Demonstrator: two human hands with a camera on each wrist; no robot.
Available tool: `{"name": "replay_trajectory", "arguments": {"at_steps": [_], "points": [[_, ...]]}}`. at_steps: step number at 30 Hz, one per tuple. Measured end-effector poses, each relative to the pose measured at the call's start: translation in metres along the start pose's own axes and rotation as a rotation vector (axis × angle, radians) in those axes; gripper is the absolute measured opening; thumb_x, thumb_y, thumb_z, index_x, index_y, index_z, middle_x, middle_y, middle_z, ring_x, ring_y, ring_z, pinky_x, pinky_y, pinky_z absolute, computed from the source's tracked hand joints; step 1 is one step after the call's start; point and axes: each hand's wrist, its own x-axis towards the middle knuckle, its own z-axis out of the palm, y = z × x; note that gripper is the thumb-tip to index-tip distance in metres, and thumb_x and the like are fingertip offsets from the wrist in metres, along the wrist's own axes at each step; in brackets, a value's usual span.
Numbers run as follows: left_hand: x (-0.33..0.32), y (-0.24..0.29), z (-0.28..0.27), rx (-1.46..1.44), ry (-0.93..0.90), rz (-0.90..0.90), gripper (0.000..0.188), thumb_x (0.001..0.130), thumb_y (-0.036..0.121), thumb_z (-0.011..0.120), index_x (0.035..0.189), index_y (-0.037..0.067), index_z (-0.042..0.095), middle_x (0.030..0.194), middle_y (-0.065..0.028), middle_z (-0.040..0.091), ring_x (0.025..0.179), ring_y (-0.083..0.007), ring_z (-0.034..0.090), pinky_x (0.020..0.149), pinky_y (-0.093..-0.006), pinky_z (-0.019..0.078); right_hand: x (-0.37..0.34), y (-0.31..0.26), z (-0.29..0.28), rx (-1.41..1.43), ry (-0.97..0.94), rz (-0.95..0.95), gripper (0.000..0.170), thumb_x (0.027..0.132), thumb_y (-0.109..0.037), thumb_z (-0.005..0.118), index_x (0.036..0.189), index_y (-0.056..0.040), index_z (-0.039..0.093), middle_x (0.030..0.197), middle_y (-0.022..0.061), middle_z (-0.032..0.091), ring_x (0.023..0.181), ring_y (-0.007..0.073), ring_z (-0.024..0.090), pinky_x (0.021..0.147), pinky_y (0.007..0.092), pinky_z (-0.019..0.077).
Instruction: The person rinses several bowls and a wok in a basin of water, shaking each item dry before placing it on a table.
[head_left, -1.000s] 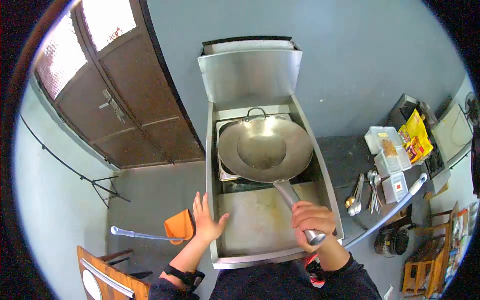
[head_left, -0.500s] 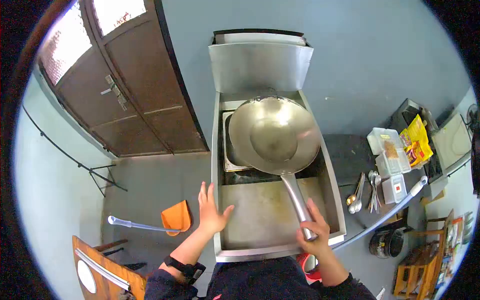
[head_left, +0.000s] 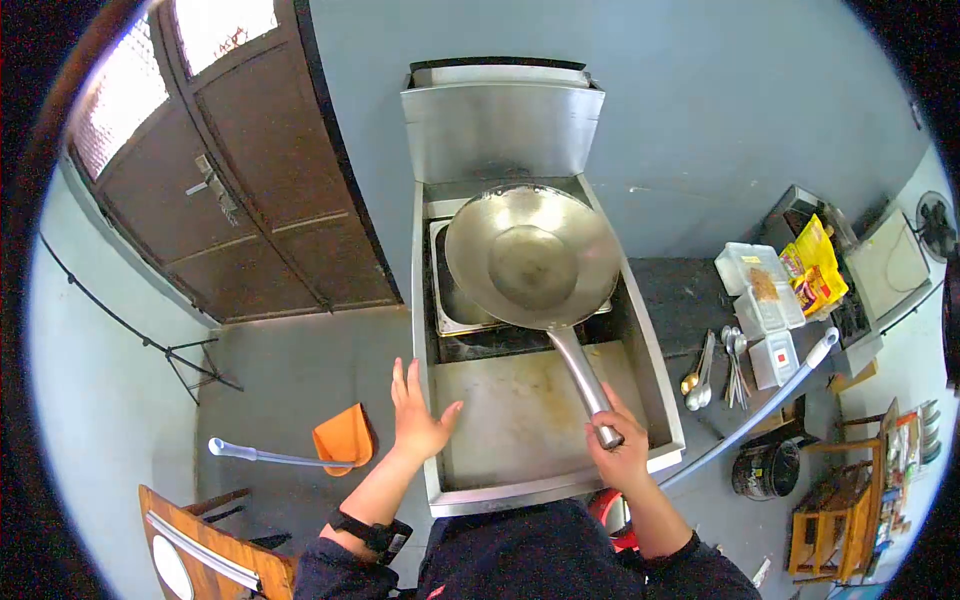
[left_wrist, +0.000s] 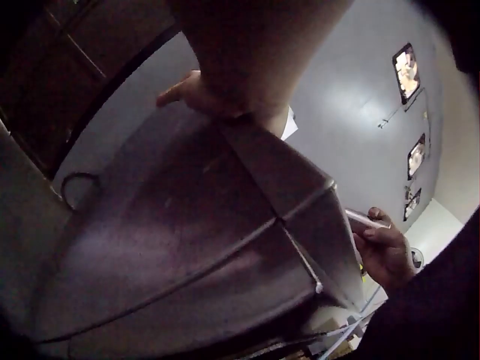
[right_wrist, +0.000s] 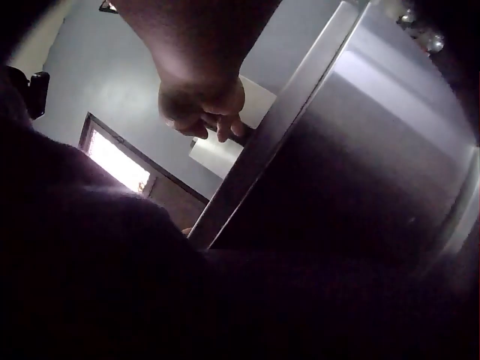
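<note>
A steel wok [head_left: 533,258] rests over the burner end of a stainless stove [head_left: 530,420], its long handle [head_left: 582,380] pointing toward the person. The right hand [head_left: 620,445] holds the end of that handle; in the left wrist view the right hand [left_wrist: 386,251] has its fingers round the handle. With spread fingers, the left hand [head_left: 417,420] is at the stove's left edge, holding nothing; whether it touches the rim is unclear. The right wrist view shows the right hand [right_wrist: 202,109] from below, beyond the dark stove side [right_wrist: 337,172].
Right of the stove, a dark table [head_left: 670,300] bears clear plastic boxes [head_left: 767,303], a yellow packet [head_left: 815,265] and several spoons [head_left: 735,365]. An orange dustpan [head_left: 343,440] lies on the floor at left, near a wooden table [head_left: 205,545]. A black bucket [head_left: 767,470] stands at lower right.
The wok first tipped up and shifted right, then came back lower. The right hand let its full wrap loosen and now holds the handle end from its right side. The left hand stays spread.
</note>
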Motion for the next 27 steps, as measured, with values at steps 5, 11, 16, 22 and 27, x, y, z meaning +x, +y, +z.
{"name": "replay_trajectory", "arguments": {"at_steps": [5,11,16,22,27], "points": [[0.000,0.001,-0.001,0.019,-0.016,-0.016,0.087,0.064,0.026,0.070,0.127,0.004,0.014,0.132,-0.0249,0.009,0.119,-0.0410,0.017,0.096,-0.0454,0.0232,0.005,-0.001,0.001,0.057,-0.002,0.009,0.017,0.063,0.004,0.056,0.079,-0.0010,0.055,0.119,0.0275,0.041,0.107,0.0266,0.047,0.078,0.0300,0.0404],[0.001,0.009,-0.004,0.029,-0.033,-0.080,0.088,0.064,0.026,0.070,0.128,0.004,0.014,0.132,-0.0244,0.009,0.119,-0.0405,0.018,0.096,-0.0449,0.0240,0.013,0.001,-0.005,0.081,-0.040,-0.014,0.021,0.061,0.003,0.058,0.081,-0.0039,0.057,0.120,0.0249,0.041,0.096,0.0232,0.054,0.073,0.0268,0.0422],[0.002,0.009,-0.002,0.061,-0.019,-0.091,0.087,0.063,0.024,0.071,0.127,0.006,0.016,0.133,-0.0224,0.007,0.122,-0.0391,0.017,0.098,-0.0421,0.0228,0.017,0.011,-0.008,0.077,-0.085,-0.038,0.021,0.061,0.001,0.060,0.081,-0.0043,0.057,0.121,0.0244,0.041,0.080,0.0152,0.057,0.063,0.0227,0.0432],[0.002,0.011,-0.002,0.095,-0.028,-0.125,0.090,0.062,0.026,0.071,0.128,0.003,0.014,0.132,-0.0248,0.007,0.121,-0.0405,0.016,0.098,-0.0434,0.0224,0.020,0.023,-0.010,0.263,-0.133,0.099,0.017,0.066,-0.010,0.066,0.082,-0.0048,0.060,0.122,0.0184,0.042,0.091,0.0251,0.057,0.068,0.0291,0.0473],[0.002,0.012,-0.002,0.113,-0.010,-0.121,0.091,0.062,0.027,0.071,0.128,0.001,0.013,0.132,-0.0259,0.006,0.120,-0.0412,0.017,0.097,-0.0440,0.0227,0.044,0.018,-0.013,0.578,-0.191,0.519,0.038,0.070,0.002,0.059,0.105,-0.0007,0.044,0.112,0.0188,0.047,0.077,0.0193,0.058,0.061,0.0268,0.0465]]}}
